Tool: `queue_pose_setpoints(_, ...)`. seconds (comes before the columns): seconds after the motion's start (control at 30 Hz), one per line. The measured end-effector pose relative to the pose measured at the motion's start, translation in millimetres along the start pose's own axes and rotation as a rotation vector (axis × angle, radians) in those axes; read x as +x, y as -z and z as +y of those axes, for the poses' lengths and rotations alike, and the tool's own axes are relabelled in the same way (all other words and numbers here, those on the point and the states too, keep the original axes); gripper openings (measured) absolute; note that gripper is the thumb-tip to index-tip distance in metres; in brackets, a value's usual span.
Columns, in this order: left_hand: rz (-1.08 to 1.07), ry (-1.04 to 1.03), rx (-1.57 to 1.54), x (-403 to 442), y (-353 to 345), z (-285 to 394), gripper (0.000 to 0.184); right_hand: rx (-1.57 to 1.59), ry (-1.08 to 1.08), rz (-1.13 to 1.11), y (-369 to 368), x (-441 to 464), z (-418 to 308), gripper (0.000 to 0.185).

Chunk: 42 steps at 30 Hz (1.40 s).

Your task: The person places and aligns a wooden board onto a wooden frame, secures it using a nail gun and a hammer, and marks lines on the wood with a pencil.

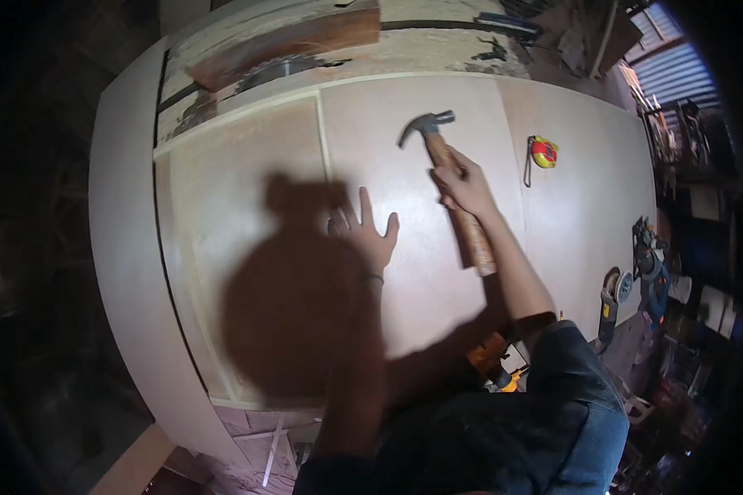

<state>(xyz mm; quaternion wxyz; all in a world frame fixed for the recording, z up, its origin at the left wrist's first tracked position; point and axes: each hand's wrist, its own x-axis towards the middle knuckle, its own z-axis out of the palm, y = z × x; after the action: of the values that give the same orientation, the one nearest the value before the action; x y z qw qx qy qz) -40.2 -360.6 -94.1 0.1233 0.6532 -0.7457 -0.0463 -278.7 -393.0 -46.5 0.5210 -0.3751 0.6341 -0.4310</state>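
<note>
My right hand is wrapped round the wooden handle of a claw hammer, whose dark metal head points toward the far side of the panel. To the left of it, my left hand rests with fingers spread on or just over the pale wooden panel, partly in shadow. Thin light strips run along the panel's far edge and across it, one of them just beyond my left fingers. A large dark shadow covers much of the panel's left part.
A red and yellow tape measure lies on the panel's right part. An angle grinder and a blue power tool are at the right edge. Beyond the far edge shows a circular saw blade beside a brown board.
</note>
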Motion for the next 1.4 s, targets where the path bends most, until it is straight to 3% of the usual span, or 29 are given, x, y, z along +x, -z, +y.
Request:
queue_pose_setpoints(0.03, -0.05, 0.025, 0.027, 0, 0, 1, 0.083, -0.185, 0.062, 0.058, 32, -12, 13, 0.061)
queue_pose_setpoints(0.07, -0.028, 0.024, 0.033, 0, -4, 2, 0.086, -0.725, 0.38, 0.229, 69, -19, 52, 0.059)
queue_pose_setpoints(0.13, 0.1, -0.041, -0.012, -3, -19, -5, 0.085, -1.168, 0.41, 0.446, 81, -90, 12, 0.055)
queue_pose_setpoints(0.17, 0.166, -0.075, -0.036, -3, -26, -8, 0.085, -1.202, 0.387, 0.431, 79, -122, 5, 0.05)
queue_pose_setpoints(0.27, 0.12, -0.047, -0.051, -1, -11, -3, 0.083, -0.852, 0.194, 0.122, 46, -240, 20, 0.036)
queue_pose_setpoints(0.3, 0.094, -0.033, -0.054, -1, -6, -1, 0.082, -0.837, 0.155, 0.086, 31, -287, 35, 0.041)
queue_pose_setpoints(0.37, 0.071, -0.064, 0.011, -2, -12, -6, 0.082, -1.023, 0.292, 0.009, 23, -357, 78, 0.048)
queue_pose_setpoints(0.57, 0.071, -0.055, 0.08, -1, -22, -6, 0.086, -1.082, 0.103, 0.22, 40, -428, 101, 0.049)
queue_pose_setpoints(0.6, 0.06, -0.039, 0.081, -3, -18, -3, 0.086, -1.088, 0.172, 0.244, 45, -432, 107, 0.049)
queue_pose_setpoints(0.67, 0.017, -0.006, 0.076, -5, -10, 2, 0.089, -1.053, -0.023, 0.174, 52, -440, 154, 0.053)
queue_pose_setpoints(0.8, -0.004, 0.009, 0.079, -4, -7, 3, 0.095, -0.755, -0.081, 0.133, 61, -449, 218, 0.061)
queue_pose_setpoints(0.9, -0.052, 0.03, 0.064, -4, 3, 7, 0.091, -0.938, -0.212, -0.057, 70, -434, 151, 0.075)
queue_pose_setpoints(1.03, -0.032, 0.025, 0.112, -4, -8, 5, 0.084, -0.681, 0.084, 0.05, 89, -372, 28, 0.102)
queue_pose_setpoints(1.1, 0.016, 0.012, 0.078, -5, -12, 1, 0.08, -0.466, -0.008, 0.09, 107, -338, 2, 0.091)
queue_pose_setpoints(1.17, -0.008, 0.001, 0.114, -4, -14, -5, 0.078, -0.279, -0.586, 0.041, 141, -291, -62, 0.068)
queue_pose_setpoints(1.23, 0.002, -0.011, 0.106, -2, -15, -5, 0.076, -0.141, -0.526, 0.092, 172, -247, -79, 0.041)
queue_pose_setpoints(1.3, 0.035, -0.019, 0.06, -3, -9, 0, 0.074, -0.086, -0.358, 0.068, 186, -196, -119, 0.027)
queue_pose_setpoints(1.37, 0.065, -0.032, 0.019, -4, -12, -2, 0.074, -0.227, -0.142, 0.146, 204, -133, -134, 0.019)
queue_pose_setpoints(1.4, 0.088, -0.042, 0.001, -1, -13, -3, 0.074, -0.306, -0.17, 0.133, 210, -98, -154, 0.019)
